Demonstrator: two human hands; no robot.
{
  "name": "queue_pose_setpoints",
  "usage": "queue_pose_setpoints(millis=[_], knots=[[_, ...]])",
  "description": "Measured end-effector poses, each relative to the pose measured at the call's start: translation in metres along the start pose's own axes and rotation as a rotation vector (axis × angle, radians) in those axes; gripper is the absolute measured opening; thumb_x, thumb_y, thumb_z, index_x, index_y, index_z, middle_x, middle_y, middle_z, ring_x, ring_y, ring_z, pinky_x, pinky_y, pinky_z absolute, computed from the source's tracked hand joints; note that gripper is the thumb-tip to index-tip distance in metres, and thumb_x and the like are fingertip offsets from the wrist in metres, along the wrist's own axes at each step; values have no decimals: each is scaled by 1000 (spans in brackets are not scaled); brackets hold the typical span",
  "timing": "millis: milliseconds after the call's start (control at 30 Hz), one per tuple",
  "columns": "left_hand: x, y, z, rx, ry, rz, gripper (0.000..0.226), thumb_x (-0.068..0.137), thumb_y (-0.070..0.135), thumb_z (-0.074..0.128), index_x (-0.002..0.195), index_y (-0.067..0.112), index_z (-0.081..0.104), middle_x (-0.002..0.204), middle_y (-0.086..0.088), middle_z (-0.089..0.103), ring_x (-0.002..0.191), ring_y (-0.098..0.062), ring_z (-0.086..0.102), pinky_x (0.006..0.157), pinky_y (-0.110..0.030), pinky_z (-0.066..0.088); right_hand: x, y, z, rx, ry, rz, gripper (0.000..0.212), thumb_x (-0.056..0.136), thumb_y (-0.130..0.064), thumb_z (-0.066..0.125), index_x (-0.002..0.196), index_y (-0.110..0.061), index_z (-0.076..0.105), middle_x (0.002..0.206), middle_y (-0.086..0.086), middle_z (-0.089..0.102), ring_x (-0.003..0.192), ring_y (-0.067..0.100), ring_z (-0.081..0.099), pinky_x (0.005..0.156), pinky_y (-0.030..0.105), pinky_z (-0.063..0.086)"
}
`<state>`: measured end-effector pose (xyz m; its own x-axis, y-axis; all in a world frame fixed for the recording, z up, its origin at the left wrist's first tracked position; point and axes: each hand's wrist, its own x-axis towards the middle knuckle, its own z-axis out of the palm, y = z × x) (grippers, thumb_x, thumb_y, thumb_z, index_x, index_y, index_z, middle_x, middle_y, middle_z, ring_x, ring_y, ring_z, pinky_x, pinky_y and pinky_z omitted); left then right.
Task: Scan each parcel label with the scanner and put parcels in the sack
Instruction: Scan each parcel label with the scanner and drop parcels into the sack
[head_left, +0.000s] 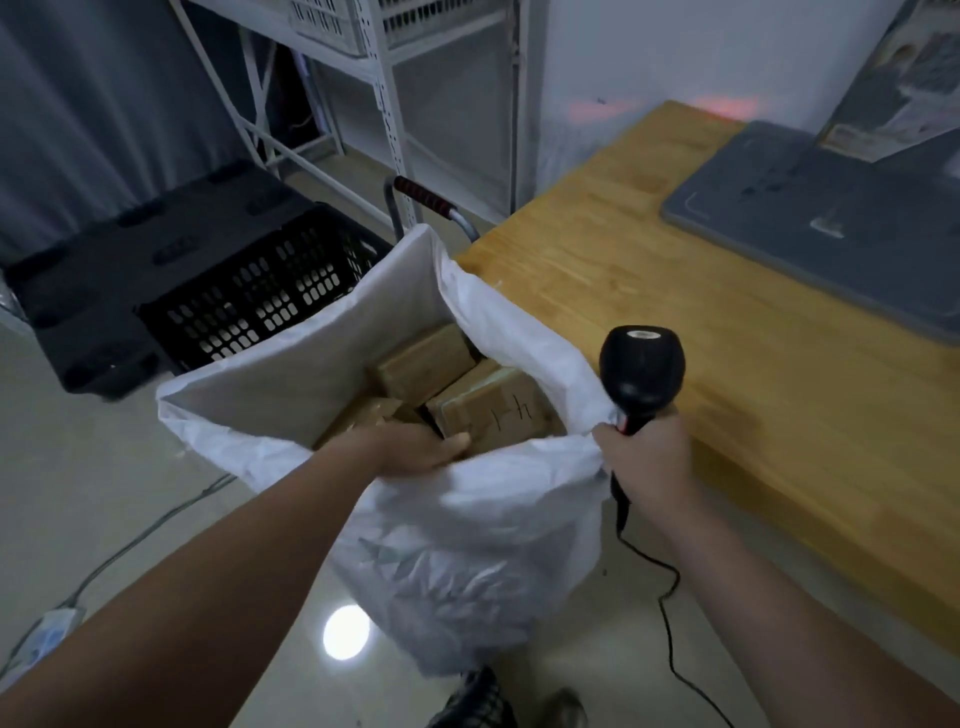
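Clamping scanner (641, 369) and limp sack (467, 545) rim in your right hand (647, 457), you pinch the stiff, likely light parcel (498, 410) by its near edge with your left hand (415, 447).

Left hand (421, 447), right hand (649, 462), bare forearms (234, 561), dark checked garment (475, 701), grey shoe (566, 709)

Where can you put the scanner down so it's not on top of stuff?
The scanner in the right hand could go on the bare table wood between the sack and the grey mat. The sack's mouth is crowded: parcels fill it and the left hand reaches in.
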<state>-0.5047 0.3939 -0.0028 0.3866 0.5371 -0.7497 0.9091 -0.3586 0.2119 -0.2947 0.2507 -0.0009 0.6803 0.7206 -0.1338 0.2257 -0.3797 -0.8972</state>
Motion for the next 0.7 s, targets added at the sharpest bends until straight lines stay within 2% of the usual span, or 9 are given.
queue_pose_setpoints(millis=[67, 133, 167, 233, 300, 333, 467, 600, 700], knots=[[-15, 15, 0, -86, -155, 70, 78, 89, 74, 23, 147, 24, 39, 153, 1, 36, 141, -23, 33, 116, -39, 22, 7, 3, -5, -33, 11, 18, 24, 79, 1, 65, 84, -10, 44, 60, -3, 45, 55, 12, 47, 45, 19, 29], [-27, 21, 7, -26, -189, 135, 65, 92, 65, 41, 139, 20, 50, 137, 1, 52, 127, -21, 48, 106, -35, 36, 8, 6, -4, -92, -25, 37, 26, 78, 0, 66, 85, -13, 44, 62, -4, 44, 58, 16, 47, 48, 21, 27], [-29, 19, 11, 11, -112, 164, 55, 92, 57, 50, 129, 17, 57, 123, 1, 59, 114, -20, 56, 96, -32, 43, 7, 8, -2, -122, -39, 38, 26, 78, 0, 66, 87, -12, 45, 63, -4, 45, 60, 17, 47, 48, 22, 27], [-27, 16, 7, 84, 229, 195, 30, 95, 37, 57, 106, 11, 67, 97, -1, 63, 89, -20, 61, 74, -29, 45, 3, 9, 3, -108, -49, 8, 26, 79, 0, 66, 91, -10, 45, 64, -4, 45, 63, 19, 48, 48, 22, 28], [-24, 11, 4, 14, 611, 263, 20, 95, 23, 57, 96, 7, 70, 93, -8, 68, 88, -26, 62, 71, -31, 43, 1, 10, 5, -12, 1, 6, 22, 80, 2, 64, 91, -8, 48, 65, -1, 48, 61, 17, 50, 49, 21, 31], [-27, 14, 14, -36, 656, 280, 18, 94, 19, 58, 96, 6, 71, 95, -11, 69, 90, -27, 63, 72, -31, 43, 2, 13, 7, 7, 3, 33, 21, 81, 1, 64, 93, -8, 50, 67, 0, 51, 61, 14, 52, 50, 22, 33], [-27, 26, 68, 225, 192, 260, 24, 97, 28, 52, 111, 12, 65, 111, -9, 65, 98, -21, 61, 88, -34, 48, 6, 25, 17, -200, -156, 167, 22, 83, -9, 68, 96, -8, 51, 68, -1, 50, 74, 26, 60, 53, 23, 36], [-17, 31, 11, 164, 467, 253, 23, 95, 19, 54, 110, 7, 67, 110, -12, 66, 103, -27, 59, 86, -33, 43, 2, 12, 17, 9, 20, 48, 19, 80, 2, 66, 91, -6, 52, 67, -1, 51, 62, 15, 54, 53, 21, 36], [-30, 32, 60, 293, 150, 238, 28, 97, 22, 52, 116, 6, 64, 116, -12, 64, 107, -25, 60, 93, -30, 45, -31, 39, 23, -33, -144, 123, 14, 81, 4, 65, 87, -5, 57, 66, -2, 51, 63, 15, 53, 56, 21, 38]])
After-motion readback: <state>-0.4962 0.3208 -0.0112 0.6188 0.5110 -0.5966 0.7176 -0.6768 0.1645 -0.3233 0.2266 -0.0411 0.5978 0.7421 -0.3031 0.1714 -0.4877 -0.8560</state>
